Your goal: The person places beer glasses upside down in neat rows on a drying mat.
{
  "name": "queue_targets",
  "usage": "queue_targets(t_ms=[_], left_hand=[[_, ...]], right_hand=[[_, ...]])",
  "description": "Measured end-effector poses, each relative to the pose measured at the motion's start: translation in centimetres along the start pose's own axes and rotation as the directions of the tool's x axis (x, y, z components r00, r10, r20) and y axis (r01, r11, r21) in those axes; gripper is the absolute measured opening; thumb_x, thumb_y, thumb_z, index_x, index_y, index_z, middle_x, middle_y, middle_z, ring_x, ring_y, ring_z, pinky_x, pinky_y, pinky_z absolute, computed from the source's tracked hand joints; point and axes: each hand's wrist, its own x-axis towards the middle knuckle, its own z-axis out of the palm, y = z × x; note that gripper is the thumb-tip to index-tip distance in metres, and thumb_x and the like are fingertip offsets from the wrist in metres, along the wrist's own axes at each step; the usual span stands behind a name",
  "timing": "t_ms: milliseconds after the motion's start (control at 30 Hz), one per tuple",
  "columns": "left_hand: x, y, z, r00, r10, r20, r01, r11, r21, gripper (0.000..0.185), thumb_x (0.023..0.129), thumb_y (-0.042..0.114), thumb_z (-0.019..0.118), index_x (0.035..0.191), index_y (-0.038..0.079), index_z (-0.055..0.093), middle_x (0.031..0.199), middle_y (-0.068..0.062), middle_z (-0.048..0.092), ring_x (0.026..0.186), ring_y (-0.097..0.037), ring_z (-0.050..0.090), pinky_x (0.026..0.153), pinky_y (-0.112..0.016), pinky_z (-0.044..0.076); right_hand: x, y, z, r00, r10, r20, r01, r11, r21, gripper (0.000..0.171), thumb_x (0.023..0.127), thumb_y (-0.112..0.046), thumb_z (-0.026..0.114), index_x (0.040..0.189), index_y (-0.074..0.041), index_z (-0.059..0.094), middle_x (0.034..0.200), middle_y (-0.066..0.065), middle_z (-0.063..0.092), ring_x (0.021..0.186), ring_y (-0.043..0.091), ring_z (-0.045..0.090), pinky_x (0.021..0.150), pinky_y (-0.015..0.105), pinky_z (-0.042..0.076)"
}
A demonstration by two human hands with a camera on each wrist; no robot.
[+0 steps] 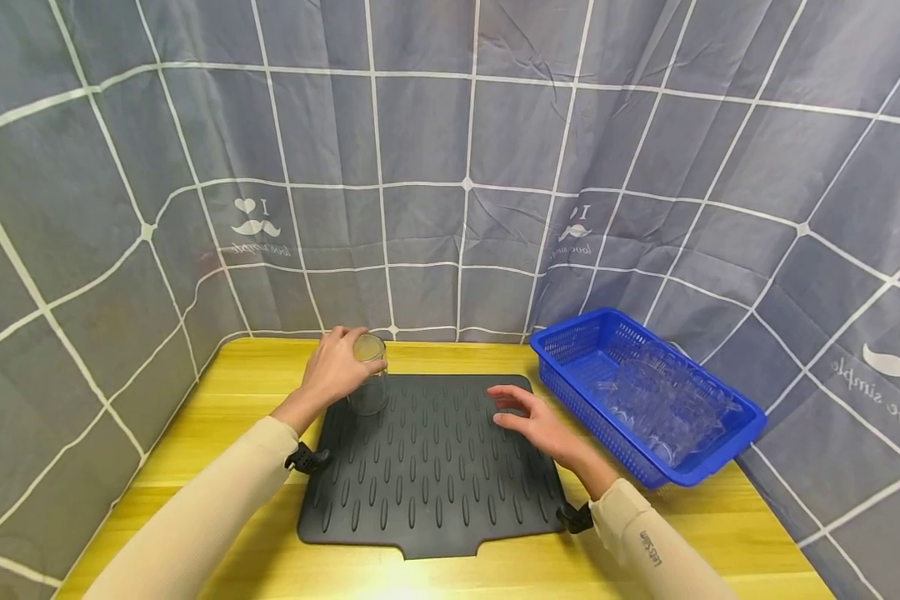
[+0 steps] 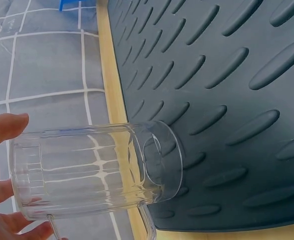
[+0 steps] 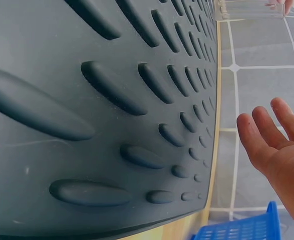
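A clear mug with a handle (image 2: 97,170) stands at the far left corner of the dark grey ribbed mat (image 1: 435,467). My left hand (image 1: 337,364) grips the mug around its upper end, the thumb on one side and the fingers on the other. In the left wrist view the mug's lower end meets the mat, or nearly so. My right hand (image 1: 528,421) hovers above the right part of the mat, holding nothing, its fingers loosely bent and apart. The right wrist view shows that hand (image 3: 281,140) palm up to the camera, with part of the mug at the top edge.
A blue plastic basket (image 1: 592,408) sits to the right of the mat, with several clear glass-like pieces (image 1: 663,400) piled inside. Mat and basket are on a yellow wood-grain table (image 1: 247,375). A grey curtain with white grid lines (image 1: 420,225) surrounds the back and sides.
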Motion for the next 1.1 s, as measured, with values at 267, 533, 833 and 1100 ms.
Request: queue_targets(t_ms=[267,533,833,1100], left_hand=[[-0.6,0.4,0.1,0.999,0.032,-0.028,-0.032,0.999,-0.001,0.077,0.088,0.048,0.072,0.150,0.011,0.047,0.149,-0.022,0.043,0.140,-0.045,0.034,0.110,-0.065,0.034],[-1.2,2.1,-0.2,0.994,0.083,-0.076,-0.088,0.994,-0.057,0.074,0.088,0.043,0.074,0.149,0.010,0.049,0.150,-0.019,0.043,0.143,-0.042,0.032,0.112,-0.064,0.032],[-2.8,4.2,-0.1,0.984,0.129,-0.124,-0.144,0.983,-0.116,0.067,0.089,0.040,0.074,0.148,0.015,0.052,0.150,-0.014,0.044,0.142,-0.037,0.035,0.104,-0.064,0.040],[-4.7,5.2,0.1,0.974,0.172,-0.145,-0.199,0.961,-0.192,0.063,0.088,0.034,0.077,0.144,0.014,0.055,0.146,-0.011,0.049,0.139,-0.035,0.040,0.105,-0.061,0.041]], right_hand=[[-0.2,0.1,0.1,1.000,0.011,0.004,-0.011,1.000,-0.027,0.046,0.099,-0.017,0.065,0.143,-0.010,0.053,0.146,0.015,0.053,0.133,0.041,0.051,0.104,0.043,0.048],[0.0,-0.5,-0.4,1.000,0.009,-0.005,-0.009,1.000,-0.006,0.045,0.099,-0.012,0.063,0.143,-0.007,0.053,0.145,0.016,0.053,0.134,0.048,0.047,0.106,0.050,0.046],[0.0,-1.3,-1.3,0.999,0.044,0.013,-0.044,0.999,-0.001,0.042,0.102,-0.017,0.061,0.143,-0.019,0.055,0.147,0.011,0.052,0.137,0.044,0.046,0.108,0.056,0.043],[0.3,-1.6,-1.9,0.999,0.027,0.017,-0.027,0.999,-0.025,0.044,0.101,-0.024,0.062,0.144,-0.020,0.054,0.148,0.009,0.052,0.136,0.035,0.050,0.107,0.055,0.044]])
